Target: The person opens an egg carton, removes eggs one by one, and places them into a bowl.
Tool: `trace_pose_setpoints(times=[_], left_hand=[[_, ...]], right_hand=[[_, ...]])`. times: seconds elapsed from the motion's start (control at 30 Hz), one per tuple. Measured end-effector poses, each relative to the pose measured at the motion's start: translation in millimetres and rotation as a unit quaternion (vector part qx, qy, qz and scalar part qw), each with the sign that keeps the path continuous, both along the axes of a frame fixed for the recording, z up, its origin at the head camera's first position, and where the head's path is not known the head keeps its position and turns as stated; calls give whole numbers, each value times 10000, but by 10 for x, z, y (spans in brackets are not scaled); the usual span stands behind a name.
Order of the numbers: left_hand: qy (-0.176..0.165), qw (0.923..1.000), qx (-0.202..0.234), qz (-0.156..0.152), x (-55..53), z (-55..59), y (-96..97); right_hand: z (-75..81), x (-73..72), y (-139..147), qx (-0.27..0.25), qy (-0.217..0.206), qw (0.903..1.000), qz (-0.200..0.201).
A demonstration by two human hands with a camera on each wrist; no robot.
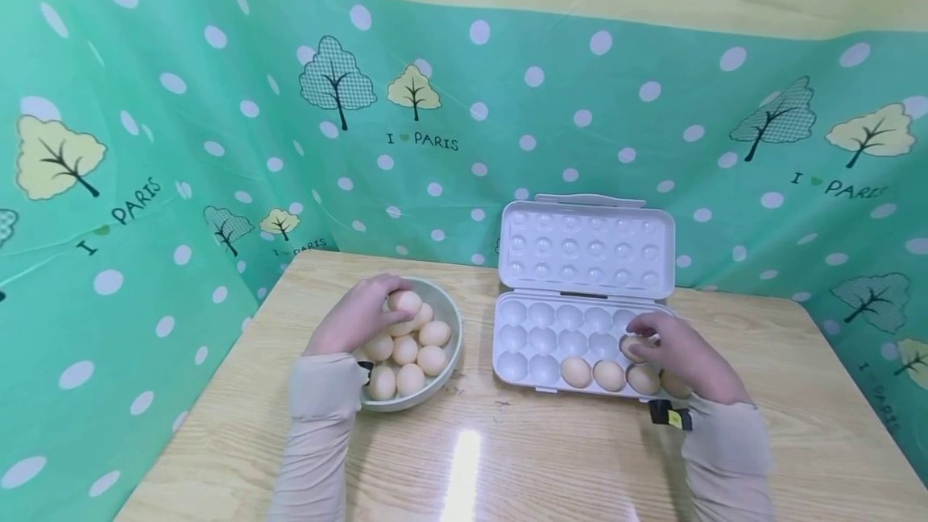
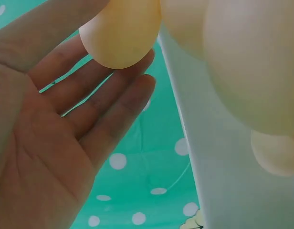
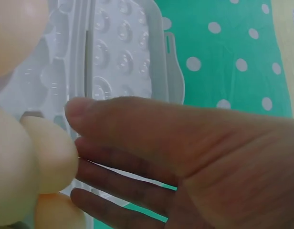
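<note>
A round pale bowl point(image 1: 454, 345) heaped with cream-coloured eggs point(image 1: 407, 350) stands on the left. At its far left side my left hand point(image 1: 362, 314) pinches one egg point(image 1: 404, 303) between thumb and fingers, on top of the heap. In the left wrist view the held egg point(image 2: 122, 36) hides parts of the fingers. My right hand point(image 1: 685, 353) is over the right end of an egg carton point(image 1: 519, 381), thumb and fingers extended around an egg point(image 1: 632, 347) in the middle row. In the right wrist view the fingertips point(image 3: 79, 109) lie right at an egg's edge point(image 3: 54, 155).
Several eggs point(image 1: 576, 372) sit in the carton's near row; bare cups point(image 1: 513, 338) show toward its left. The carton's lid point(image 1: 587, 248) stands raised at the back, before a green dotted cloth point(image 1: 435, 208). Bowl and carton share a wooden table point(image 1: 406, 457).
</note>
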State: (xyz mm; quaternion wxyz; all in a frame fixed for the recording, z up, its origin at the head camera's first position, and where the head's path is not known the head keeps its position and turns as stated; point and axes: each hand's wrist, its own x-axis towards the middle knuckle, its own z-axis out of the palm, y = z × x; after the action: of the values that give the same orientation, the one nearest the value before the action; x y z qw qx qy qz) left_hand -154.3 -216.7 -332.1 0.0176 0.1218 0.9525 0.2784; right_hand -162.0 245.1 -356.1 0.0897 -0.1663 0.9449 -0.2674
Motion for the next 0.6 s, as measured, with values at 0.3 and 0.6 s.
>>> trace_pose_setpoints(times=[0.3, 0.6], left_hand=[[-747, 9929, 877, 288, 55, -114, 27], [-286, 9950, 897, 321, 66, -166, 65]], right_hand=[[-154, -69, 14, 47, 275, 9996, 84], [-213, -119, -25, 129, 504, 9986, 57]])
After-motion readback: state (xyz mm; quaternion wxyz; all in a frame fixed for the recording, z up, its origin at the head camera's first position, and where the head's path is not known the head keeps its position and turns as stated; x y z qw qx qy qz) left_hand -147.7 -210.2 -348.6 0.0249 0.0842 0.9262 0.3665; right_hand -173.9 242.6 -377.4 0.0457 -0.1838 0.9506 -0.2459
